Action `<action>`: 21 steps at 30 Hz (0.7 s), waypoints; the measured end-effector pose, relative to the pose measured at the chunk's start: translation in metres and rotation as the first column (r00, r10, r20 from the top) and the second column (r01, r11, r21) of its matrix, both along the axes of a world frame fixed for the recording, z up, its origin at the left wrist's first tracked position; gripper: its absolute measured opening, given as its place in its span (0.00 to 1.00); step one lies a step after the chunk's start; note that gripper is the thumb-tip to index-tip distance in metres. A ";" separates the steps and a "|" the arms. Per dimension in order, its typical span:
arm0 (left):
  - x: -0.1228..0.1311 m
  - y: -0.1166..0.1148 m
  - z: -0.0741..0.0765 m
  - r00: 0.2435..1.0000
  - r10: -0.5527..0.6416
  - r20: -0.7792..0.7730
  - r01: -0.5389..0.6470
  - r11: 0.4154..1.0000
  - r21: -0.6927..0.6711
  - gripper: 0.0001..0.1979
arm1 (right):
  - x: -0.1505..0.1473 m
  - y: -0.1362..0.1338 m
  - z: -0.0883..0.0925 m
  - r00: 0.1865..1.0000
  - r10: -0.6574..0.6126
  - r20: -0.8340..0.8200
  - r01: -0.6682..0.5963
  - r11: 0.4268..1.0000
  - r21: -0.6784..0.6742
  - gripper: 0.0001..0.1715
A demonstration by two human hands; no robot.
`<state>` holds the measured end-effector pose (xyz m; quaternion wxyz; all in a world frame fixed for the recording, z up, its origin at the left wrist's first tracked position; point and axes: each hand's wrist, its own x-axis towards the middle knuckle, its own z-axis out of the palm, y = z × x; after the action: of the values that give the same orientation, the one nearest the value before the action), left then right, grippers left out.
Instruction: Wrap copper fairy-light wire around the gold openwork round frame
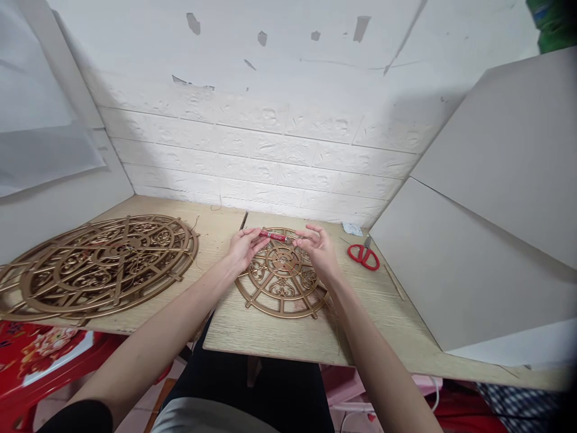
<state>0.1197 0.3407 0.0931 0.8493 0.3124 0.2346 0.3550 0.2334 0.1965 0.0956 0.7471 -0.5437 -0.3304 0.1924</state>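
My left hand (247, 246) grips one end of a slim red tube (276, 237) with pale bands, held level above a round gold openwork panel (282, 313). Close to the tube's other end, my right hand (315, 245) has thumb and fingertip drawn together; whatever lies in that pinch is too small to make out. Scrollwork and spokes fill the gold panel, which lies flat on the table under both hands. Thin golden thread or wire trails across its middle and right side.
Several similar gold panels (112, 264) are stacked on the table at left. Red-handled scissors (363, 256) lie at right, with a small pale packet (352, 229) behind them. A white brick-pattern wall (270, 144) closes the back; a pale board (451, 264) stands at right.
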 end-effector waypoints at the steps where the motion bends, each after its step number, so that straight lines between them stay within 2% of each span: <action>1: 0.000 0.000 -0.001 1.000 -0.001 0.002 0.001 1.000 -0.002 0.07 | 0.001 0.000 -0.001 0.999 -0.020 -0.031 0.019 1.000 -0.011 0.29; 5: 0.001 0.000 -0.002 1.000 -0.002 -0.002 0.002 1.000 -0.003 0.08 | 0.001 -0.001 0.002 0.990 -0.019 -0.138 0.019 1.000 0.001 0.30; 8: 0.001 0.000 -0.001 1.000 -0.003 -0.013 0.003 1.000 -0.009 0.07 | 0.001 -0.003 0.007 0.981 0.034 -0.193 -0.037 0.999 -0.012 0.24; 14: 0.001 0.001 -0.001 1.000 -0.006 -0.026 0.005 0.999 -0.040 0.07 | 0.001 -0.004 0.006 0.985 0.107 -0.132 -0.117 0.991 -0.063 0.14; 17: 0.001 0.002 -0.001 1.000 -0.007 -0.024 0.005 0.998 -0.063 0.07 | -0.001 -0.003 0.005 0.982 0.154 -0.106 -0.160 0.986 -0.055 0.16; 21: 0.001 0.003 -0.002 1.000 -0.019 -0.014 0.018 0.998 -0.064 0.07 | -0.004 -0.002 0.007 0.973 0.162 -0.165 -0.167 0.986 -0.012 0.20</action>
<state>0.1208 0.3434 0.0906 0.8605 0.2899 0.2491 0.3369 0.2296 0.1948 0.1025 0.7460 -0.5066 -0.3095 0.3018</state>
